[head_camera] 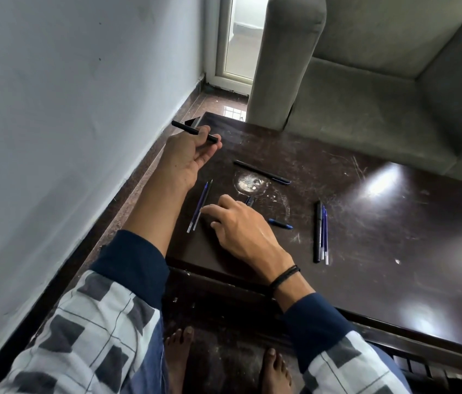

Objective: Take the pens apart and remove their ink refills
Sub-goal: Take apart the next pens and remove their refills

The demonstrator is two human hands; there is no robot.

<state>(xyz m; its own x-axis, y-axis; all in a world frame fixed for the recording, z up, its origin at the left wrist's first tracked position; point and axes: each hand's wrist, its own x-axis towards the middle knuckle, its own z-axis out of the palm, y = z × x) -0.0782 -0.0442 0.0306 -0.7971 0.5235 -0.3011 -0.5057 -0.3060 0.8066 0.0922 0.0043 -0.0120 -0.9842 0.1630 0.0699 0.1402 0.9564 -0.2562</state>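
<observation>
Laying refills (pixel 199 207) beside relaxed right fingers (pixel 210 208), left fingers (pixel 209 148) clasping a black barrel (pixel 185 127), probably needing setting aside next.

Scratched dark table (pixel 394 228): pen (pixel 262 172), refills (pixel 199 207), cap (pixel 280 224).

Head-worn view, downward over table (pixel 394 237)

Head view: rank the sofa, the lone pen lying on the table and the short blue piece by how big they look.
1. Sofa
2. Lone pen
3. Blue piece, though it lies nearer the camera than the pen.
</observation>
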